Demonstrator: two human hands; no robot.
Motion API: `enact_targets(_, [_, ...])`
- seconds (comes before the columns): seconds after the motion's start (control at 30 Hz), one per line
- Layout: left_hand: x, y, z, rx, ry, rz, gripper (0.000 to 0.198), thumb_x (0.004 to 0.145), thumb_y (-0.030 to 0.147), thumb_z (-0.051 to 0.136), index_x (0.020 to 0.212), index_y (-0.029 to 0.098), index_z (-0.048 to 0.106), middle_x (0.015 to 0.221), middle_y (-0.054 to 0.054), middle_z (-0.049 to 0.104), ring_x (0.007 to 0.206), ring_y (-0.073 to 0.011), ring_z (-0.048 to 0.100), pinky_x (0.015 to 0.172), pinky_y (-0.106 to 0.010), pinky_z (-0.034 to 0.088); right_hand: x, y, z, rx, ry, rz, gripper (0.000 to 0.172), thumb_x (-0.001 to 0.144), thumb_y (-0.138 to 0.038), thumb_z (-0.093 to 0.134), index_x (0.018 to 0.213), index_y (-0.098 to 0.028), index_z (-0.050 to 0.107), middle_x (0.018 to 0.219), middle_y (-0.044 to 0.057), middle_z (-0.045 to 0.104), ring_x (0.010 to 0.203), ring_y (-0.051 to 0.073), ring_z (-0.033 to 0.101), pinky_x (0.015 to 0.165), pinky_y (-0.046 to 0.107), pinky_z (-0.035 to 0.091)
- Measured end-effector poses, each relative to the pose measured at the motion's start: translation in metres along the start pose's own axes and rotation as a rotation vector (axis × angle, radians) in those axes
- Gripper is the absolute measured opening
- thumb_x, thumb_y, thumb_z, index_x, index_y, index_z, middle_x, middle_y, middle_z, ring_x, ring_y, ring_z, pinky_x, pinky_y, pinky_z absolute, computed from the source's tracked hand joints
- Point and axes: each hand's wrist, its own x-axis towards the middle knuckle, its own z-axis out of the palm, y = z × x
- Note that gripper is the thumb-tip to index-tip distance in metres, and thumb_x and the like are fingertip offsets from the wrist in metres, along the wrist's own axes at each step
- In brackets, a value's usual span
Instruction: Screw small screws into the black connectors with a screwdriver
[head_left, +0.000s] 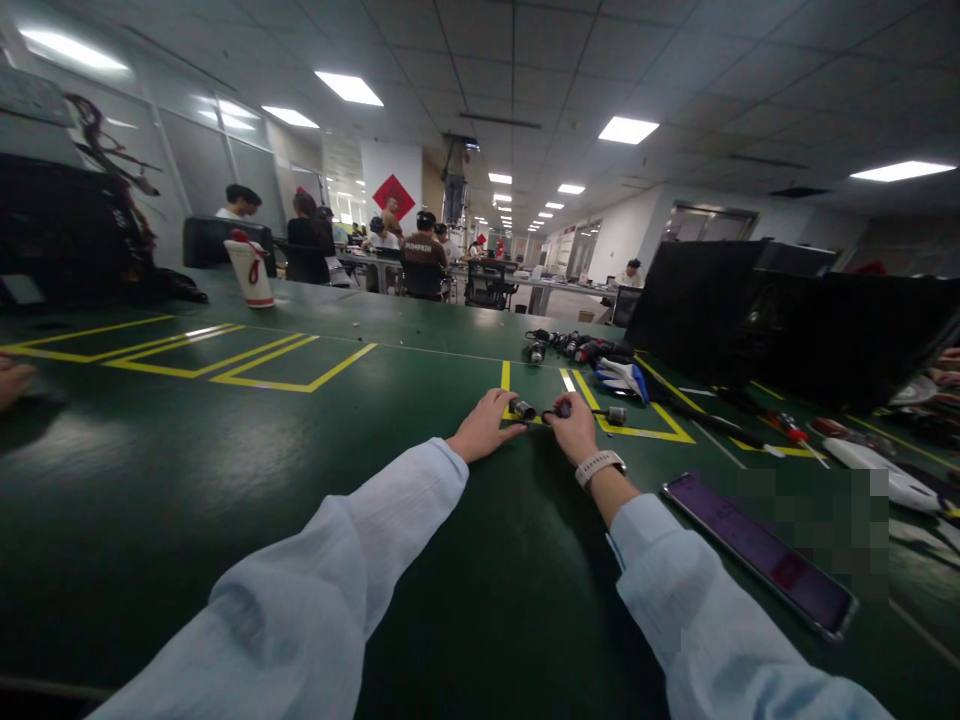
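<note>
My left hand [487,425] rests low over the green table, its thumb and fingers curved around a small dark metal cylinder [523,410]. Just to the right, my right hand [574,425] is closed in a pinch on a thin dark cable [548,413]; its fingers partly hide what they hold. On the far side of that hand lies a second metal cylinder [616,415], inside a yellow taped outline. The two hands are a short gap apart.
Beyond lie several dark cylinders with cables [570,346] and a blue-white glove [622,378]. To the right are a phone [761,550], a red screwdriver [789,428] and dark monitors [697,300]. A paper cup [250,270] stands far left. Another person's hand [13,382] shows at the left edge.
</note>
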Motion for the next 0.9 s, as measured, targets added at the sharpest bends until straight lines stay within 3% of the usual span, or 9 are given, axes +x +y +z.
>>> enact_targets(0.17, [-0.02,0.013,-0.01,-0.073,0.021,0.05,0.044,0.078,0.031,0.059,0.117,0.017,0.046,0.12,-0.012,0.046,0.114,-0.0253,0.045,0.099,-0.045,0.036,-0.021,-0.011,-0.015,0.078,0.043,-0.001,0.017,0.063,-0.022,0.059,0.078,-0.019,0.051,0.076,0.001,0.054,0.073,0.019,0.052,0.068,0.032,0.039])
enact_targets(0.3, [-0.046,0.034,-0.02,-0.208,-0.007,0.058,0.041,0.079,0.031,0.059,0.116,0.022,0.046,0.118,-0.009,0.048,0.108,-0.0233,0.049,0.088,-0.041,0.046,-0.052,-0.035,-0.024,0.154,0.01,-0.03,0.019,0.066,-0.021,0.059,0.083,-0.019,0.052,0.078,0.001,0.056,0.074,0.018,0.053,0.069,0.031,0.042])
enact_targets(0.5, [-0.09,0.063,-0.045,-0.506,-0.127,0.012,0.04,0.075,0.027,0.065,0.111,0.022,0.05,0.11,-0.007,0.048,0.097,-0.0192,0.053,0.08,-0.034,0.05,-0.106,-0.077,-0.035,0.454,-0.269,-0.075,0.021,0.068,-0.013,0.059,0.086,-0.02,0.05,0.087,0.002,0.057,0.08,0.018,0.055,0.073,0.032,0.044])
enact_targets(0.7, [-0.104,0.052,-0.07,-0.681,-0.31,-0.063,0.029,0.071,0.021,0.069,0.099,0.02,0.063,0.101,-0.004,0.052,0.095,-0.0178,0.056,0.083,-0.035,0.048,-0.127,-0.085,-0.034,0.441,-0.5,-0.095,0.022,0.069,-0.011,0.06,0.086,-0.021,0.05,0.087,0.0,0.056,0.08,0.017,0.054,0.071,0.031,0.043])
enact_targets(0.9, [-0.106,0.043,-0.071,-0.526,-0.32,0.03,0.025,0.068,0.024,0.072,0.092,0.019,0.068,0.086,-0.002,0.057,0.079,-0.0145,0.056,0.07,-0.027,0.046,-0.13,-0.086,-0.032,0.261,-0.543,-0.164,0.03,0.064,-0.005,0.06,0.088,-0.021,0.051,0.091,0.001,0.055,0.085,0.019,0.052,0.074,0.034,0.042])
